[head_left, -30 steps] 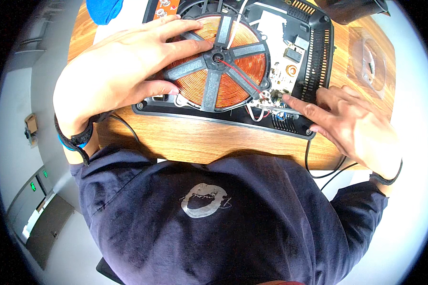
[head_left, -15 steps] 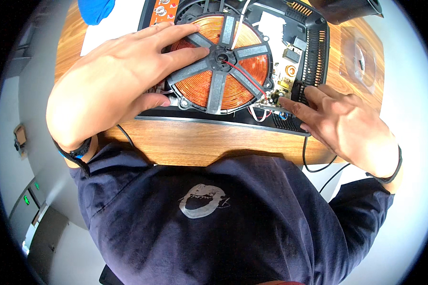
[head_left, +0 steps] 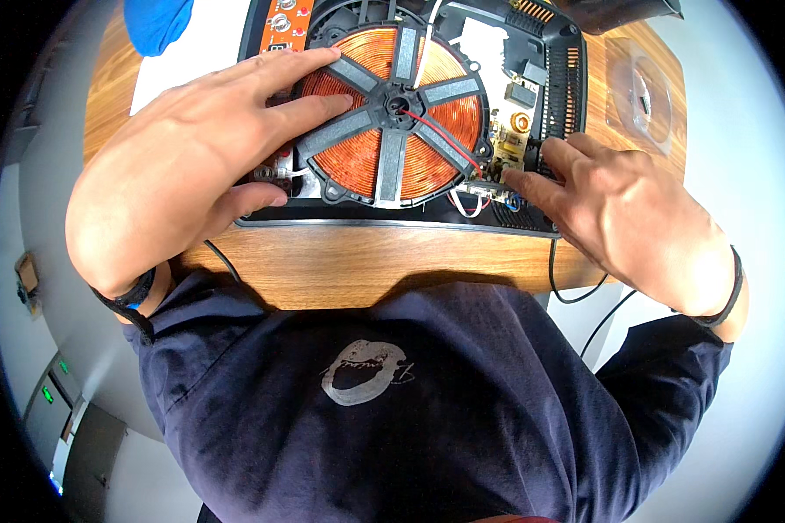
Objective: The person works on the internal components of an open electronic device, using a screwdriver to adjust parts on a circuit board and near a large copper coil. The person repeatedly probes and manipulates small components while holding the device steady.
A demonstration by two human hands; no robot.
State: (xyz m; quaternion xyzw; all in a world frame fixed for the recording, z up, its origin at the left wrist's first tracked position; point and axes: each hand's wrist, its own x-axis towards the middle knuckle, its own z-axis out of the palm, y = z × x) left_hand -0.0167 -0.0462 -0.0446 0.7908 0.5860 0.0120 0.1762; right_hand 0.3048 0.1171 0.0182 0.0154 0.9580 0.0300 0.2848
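An opened induction cooker with a black casing (head_left: pixel 253 212) lies on the table, its round copper coil (head_left: pixel 344 168) exposed. Black spokes cross the coil, and a red wire (head_left: pixel 445 135) runs from its hub to the circuit board (head_left: pixel 512 148) on the right. My left hand (head_left: pixel 192 144) rests its spread fingers on the coil's left side, thumb near a small board at the casing's left. With fingers apart, my right hand (head_left: pixel 619 205) puts its index fingertip at the circuit board's near end. Its other fingers bend over the vented side, and its thumb is hidden.
An orange control board (head_left: pixel 286 22) sits at the casing's far left. Beyond are a blue cloth (head_left: pixel 159 22) and white paper (head_left: pixel 153 78). A clear plastic piece (head_left: pixel 644 96) lies right, below a dark container (head_left: pixel 615 13). A black cable (head_left: pixel 556 279) hangs over the table's near edge.
The whole view has shifted slightly, moving the cooker left in the picture. My left fingers have slid a little outward from the coil's hub. My right hand stays at the circuit board.
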